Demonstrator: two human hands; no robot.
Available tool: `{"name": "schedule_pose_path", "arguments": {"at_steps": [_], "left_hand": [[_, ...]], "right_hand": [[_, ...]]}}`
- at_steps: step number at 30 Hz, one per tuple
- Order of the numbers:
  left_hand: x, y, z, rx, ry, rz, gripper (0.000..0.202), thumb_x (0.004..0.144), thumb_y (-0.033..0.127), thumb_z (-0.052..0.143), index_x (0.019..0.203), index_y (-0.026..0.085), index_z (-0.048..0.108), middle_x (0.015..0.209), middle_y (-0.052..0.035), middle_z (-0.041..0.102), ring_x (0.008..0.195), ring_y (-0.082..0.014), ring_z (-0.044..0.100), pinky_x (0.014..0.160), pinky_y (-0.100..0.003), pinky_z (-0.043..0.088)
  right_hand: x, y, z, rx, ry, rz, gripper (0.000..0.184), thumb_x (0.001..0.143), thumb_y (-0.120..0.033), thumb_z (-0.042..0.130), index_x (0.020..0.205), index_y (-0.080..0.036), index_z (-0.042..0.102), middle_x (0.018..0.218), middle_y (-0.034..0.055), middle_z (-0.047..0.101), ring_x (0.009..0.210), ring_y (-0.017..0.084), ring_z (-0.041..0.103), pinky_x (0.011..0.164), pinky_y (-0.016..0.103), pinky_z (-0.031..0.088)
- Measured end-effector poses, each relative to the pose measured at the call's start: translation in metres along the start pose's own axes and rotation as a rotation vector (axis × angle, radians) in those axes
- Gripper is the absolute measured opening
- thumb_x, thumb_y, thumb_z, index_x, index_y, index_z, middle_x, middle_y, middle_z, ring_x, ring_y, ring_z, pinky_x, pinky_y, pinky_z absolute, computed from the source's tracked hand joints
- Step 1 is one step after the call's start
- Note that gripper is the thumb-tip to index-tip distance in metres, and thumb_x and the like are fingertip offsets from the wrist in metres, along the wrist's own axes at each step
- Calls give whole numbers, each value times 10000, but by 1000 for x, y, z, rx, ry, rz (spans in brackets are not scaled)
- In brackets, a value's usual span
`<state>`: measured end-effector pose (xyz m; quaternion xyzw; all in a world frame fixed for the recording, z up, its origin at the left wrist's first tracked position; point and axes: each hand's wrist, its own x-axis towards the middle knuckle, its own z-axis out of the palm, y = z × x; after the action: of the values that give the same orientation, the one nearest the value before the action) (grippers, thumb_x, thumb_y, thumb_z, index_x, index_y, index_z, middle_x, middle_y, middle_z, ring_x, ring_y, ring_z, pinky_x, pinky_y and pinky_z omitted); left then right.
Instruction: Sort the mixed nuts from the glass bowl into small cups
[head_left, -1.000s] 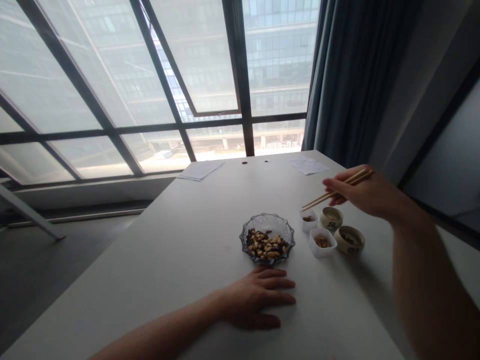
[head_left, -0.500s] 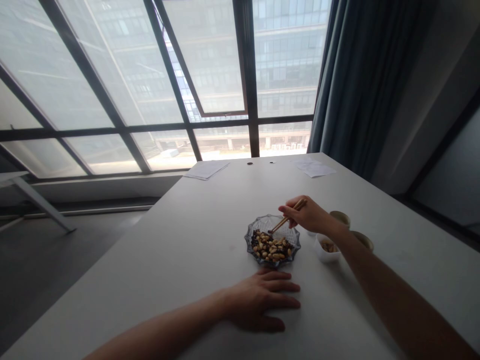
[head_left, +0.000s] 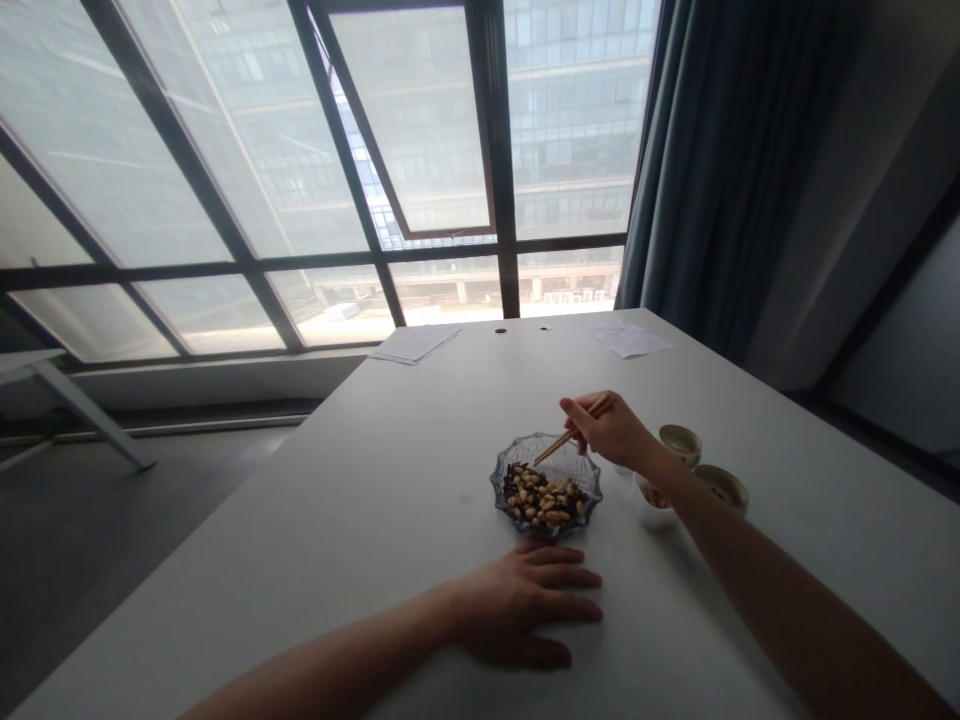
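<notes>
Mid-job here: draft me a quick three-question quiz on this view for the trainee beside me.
1. Which hand holds the chopsticks?
2. True or false: the left hand lies with fingers spread on the table, nearer the camera than the glass bowl.
3. What is in the glass bowl?
A) Folded cloths
B) Pale nuts mixed with dark pieces
C) Clear liquid

Key: 1. The right hand. 2. True. 3. B.

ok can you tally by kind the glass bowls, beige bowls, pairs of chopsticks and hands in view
Glass bowl: 1
Beige bowls: 2, both partly behind the right arm
Pair of chopsticks: 1
Hands: 2, left hand and right hand
Total: 6
</notes>
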<state>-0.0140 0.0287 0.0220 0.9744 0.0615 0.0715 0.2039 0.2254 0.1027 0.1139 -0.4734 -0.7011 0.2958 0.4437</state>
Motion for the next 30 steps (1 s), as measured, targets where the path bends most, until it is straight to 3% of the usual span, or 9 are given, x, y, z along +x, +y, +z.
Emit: {"name": "schedule_pose_path", "arguments": {"at_steps": [3,9,19,23,30], "left_hand": [[0,0,0,-3,6,1,550,996,539,565,1481,281,534,1601,-39,471,1496,-327,393,1224,-469,316],[0,0,1,-1,16,-1,544,1000,540,558,1476,279,535,1600,-37,473,1496,-322,394,1224,-464,315],[-1,-1,2,-6,11,2,558,988,529,583,1486,285,525,1603,-34,469,1497,-320,392,1226,-471,311],[-1,-1,3,-14,15,3,559,991,530,576,1491,285,524,1600,-45,472,1498,-329,389,1228,-477,310],[-1,-1,1,-35,16,0,564,988,544,588,1489,292,527,1599,-47,474,1500,-326,387,1236,-469,306]], "right_hand": [[-3,-4,-4,50,-101,-4,474,921,-567,657,673,-164,654,572,71,692,544,199,700,501,244,512],[-6,-8,3,40,-173,-9,438,909,-518,700,654,-168,637,590,65,717,576,194,719,548,244,541],[-7,-3,13,10,-38,-80,541,933,-616,634,633,-166,633,597,80,710,554,222,717,519,277,549],[-12,-26,-13,-50,51,-79,527,922,-616,653,670,-155,698,606,89,726,552,232,728,513,283,563],[-32,-56,-92,-247,341,10,509,902,-639,671,726,-167,747,635,100,752,562,258,762,439,273,574]]}}
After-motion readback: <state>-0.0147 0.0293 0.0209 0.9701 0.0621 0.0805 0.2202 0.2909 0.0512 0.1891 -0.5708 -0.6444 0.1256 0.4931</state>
